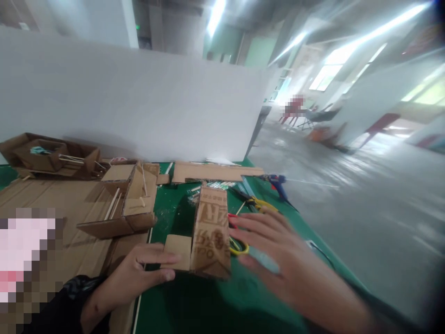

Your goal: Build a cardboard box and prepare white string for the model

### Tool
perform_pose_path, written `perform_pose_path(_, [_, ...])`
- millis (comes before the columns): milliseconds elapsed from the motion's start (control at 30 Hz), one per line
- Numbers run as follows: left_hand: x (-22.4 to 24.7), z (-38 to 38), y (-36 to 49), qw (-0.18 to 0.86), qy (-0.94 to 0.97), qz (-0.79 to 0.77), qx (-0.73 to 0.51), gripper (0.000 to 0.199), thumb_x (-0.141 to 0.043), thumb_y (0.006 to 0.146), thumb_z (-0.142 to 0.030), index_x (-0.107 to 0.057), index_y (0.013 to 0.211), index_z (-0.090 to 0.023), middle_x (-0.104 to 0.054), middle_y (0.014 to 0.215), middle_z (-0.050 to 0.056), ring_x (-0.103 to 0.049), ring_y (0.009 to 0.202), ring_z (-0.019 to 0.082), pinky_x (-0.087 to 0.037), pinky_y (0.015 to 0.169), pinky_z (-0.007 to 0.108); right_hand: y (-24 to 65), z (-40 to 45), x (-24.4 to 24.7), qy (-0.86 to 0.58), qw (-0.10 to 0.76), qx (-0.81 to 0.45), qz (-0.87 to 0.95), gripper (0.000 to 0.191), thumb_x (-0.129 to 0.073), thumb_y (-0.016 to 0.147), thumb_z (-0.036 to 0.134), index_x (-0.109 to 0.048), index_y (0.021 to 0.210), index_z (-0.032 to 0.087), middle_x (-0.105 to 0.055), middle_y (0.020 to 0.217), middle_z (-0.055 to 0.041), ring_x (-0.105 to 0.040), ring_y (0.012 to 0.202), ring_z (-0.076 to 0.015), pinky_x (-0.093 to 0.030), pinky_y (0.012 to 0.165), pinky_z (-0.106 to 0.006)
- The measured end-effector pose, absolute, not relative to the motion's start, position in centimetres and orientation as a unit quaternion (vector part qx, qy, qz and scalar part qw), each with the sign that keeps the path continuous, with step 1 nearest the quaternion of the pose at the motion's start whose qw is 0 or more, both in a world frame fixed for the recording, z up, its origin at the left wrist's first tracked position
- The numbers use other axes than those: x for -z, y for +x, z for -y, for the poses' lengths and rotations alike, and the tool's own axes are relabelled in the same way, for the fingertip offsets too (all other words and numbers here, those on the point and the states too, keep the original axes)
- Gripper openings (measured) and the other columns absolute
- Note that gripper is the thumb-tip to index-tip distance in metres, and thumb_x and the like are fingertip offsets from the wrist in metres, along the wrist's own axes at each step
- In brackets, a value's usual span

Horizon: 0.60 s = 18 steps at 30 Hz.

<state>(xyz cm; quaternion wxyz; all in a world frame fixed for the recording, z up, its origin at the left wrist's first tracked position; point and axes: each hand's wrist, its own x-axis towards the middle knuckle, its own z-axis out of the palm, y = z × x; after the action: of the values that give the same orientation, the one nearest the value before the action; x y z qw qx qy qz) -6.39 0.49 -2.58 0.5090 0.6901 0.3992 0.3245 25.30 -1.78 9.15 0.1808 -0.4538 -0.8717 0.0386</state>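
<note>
My left hand [142, 269] pinches a small plain cardboard piece [179, 250] between thumb and fingers. That piece meets the lower left side of a tall, narrow cardboard box [212, 227] with brown printing. To the right of the box is my right hand [271, 246], blurred, its fingers stretched out and apart. Beneath its fingers show scissors [239, 248] with yellow and red handles, partly hidden. A pale bluish object [263, 260] lies by the right thumb; its kind is unclear.
Pliers [255, 202] with yellow handles and a blue glue gun [278, 183] lie farther back on the green table [174, 301]. A cardboard strip [208, 172] runs along the back. Cardboard models [139, 204] stand on the left, before a white partition [139, 102].
</note>
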Motion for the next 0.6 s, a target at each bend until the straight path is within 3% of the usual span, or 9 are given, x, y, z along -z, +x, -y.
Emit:
perform_pose_path(67, [2.6, -0.5, -6.3, 0.515, 0.686, -0.394, -0.331, 0.021, -0.077, 0.079, -0.035, -0.081, 0.1, -0.031, -0.078, 0.092, 0.005, -0.073, 0.09, 0.023, -0.057, 0.086, 0.033, 30.1, 1.9, -11.0, -0.493, 0.2, -0.016, 0.847, 0.029, -0.061, 0.091, 0.036, -0.067, 0.119, 0.033, -0.071, 0.121, -0.0034, -0.062, 0.116, -0.028, -0.043, 0.105, -0.048])
perform_pose_path(133, [2.6, -0.4, -6.2, 0.516, 0.683, -0.395, -0.334, 0.021, -0.078, 0.079, -0.035, -0.081, 0.099, -0.03, -0.079, 0.098, 0.006, -0.073, 0.093, 0.024, -0.057, 0.085, 0.032, 35.3, 0.6, -12.1, -0.574, 0.163, -0.052, 0.801, 0.022, -0.059, 0.092, 0.038, -0.075, 0.103, 0.027, -0.075, 0.109, -0.0084, -0.069, 0.099, -0.0273, -0.051, 0.092, -0.042])
perform_pose_path(233, [2.7, -0.4, -6.2, 0.513, 0.683, -0.402, -0.33, 0.022, -0.078, 0.078, -0.035, -0.081, 0.098, -0.029, -0.079, 0.1, 0.007, -0.073, 0.095, 0.025, -0.057, 0.086, 0.032, 41.5, -3.3, -11.3, -0.683, 0.076, -0.123, 0.716, 0.03, -0.053, 0.095, 0.034, -0.078, 0.091, 0.018, -0.076, 0.1, -0.0125, -0.071, 0.091, -0.026, -0.05, 0.082, -0.037])
perform_pose_path(267, [2.8, -0.4, -6.2, 0.513, 0.683, -0.404, -0.328, 0.022, -0.078, 0.078, -0.035, -0.081, 0.099, -0.029, -0.079, 0.101, 0.007, -0.073, 0.095, 0.025, -0.057, 0.087, 0.033, 42.8, -4.8, -10.4, -0.724, 0.103, -0.101, 0.675, 0.032, -0.053, 0.094, 0.032, -0.077, 0.084, 0.014, -0.076, 0.095, -0.0143, -0.071, 0.089, -0.0263, -0.049, 0.081, -0.036])
perform_pose_path(367, [3.2, -0.5, -6.2, 0.513, 0.684, -0.405, -0.324, 0.022, -0.078, 0.078, -0.035, -0.081, 0.098, -0.031, -0.079, 0.104, 0.006, -0.073, 0.097, 0.025, -0.056, 0.087, 0.032, 44.4, -9.0, -6.7, -0.751, 0.124, -0.085, 0.642, 0.036, -0.05, 0.097, 0.034, -0.073, 0.095, 0.007, -0.072, 0.104, -0.0204, -0.07, 0.096, -0.0278, -0.049, 0.085, -0.036])
perform_pose_path(467, [3.4, -0.5, -6.3, 0.509, 0.682, -0.408, -0.33, 0.021, -0.079, 0.077, -0.035, -0.081, 0.098, -0.032, -0.079, 0.106, 0.005, -0.072, 0.101, 0.025, -0.055, 0.09, 0.031, 44.1, -12.2, -3.3, -0.764, 0.136, -0.093, 0.624, 0.035, -0.051, 0.1, 0.038, -0.067, 0.107, 0.008, -0.07, 0.108, -0.0146, -0.068, 0.097, -0.0247, -0.052, 0.087, -0.038])
perform_pose_path(600, [3.2, -0.4, -6.3, 0.503, 0.687, -0.407, -0.33, 0.021, -0.079, 0.078, -0.036, -0.081, 0.098, -0.031, -0.079, 0.097, 0.005, -0.073, 0.095, 0.024, -0.056, 0.086, 0.03, 44.0, -14.9, -1.1, -0.776, 0.146, -0.105, 0.604, 0.025, -0.061, 0.096, 0.036, -0.065, 0.108, 0.015, -0.067, 0.106, -0.0042, -0.067, 0.092, -0.0205, -0.057, 0.081, -0.037])
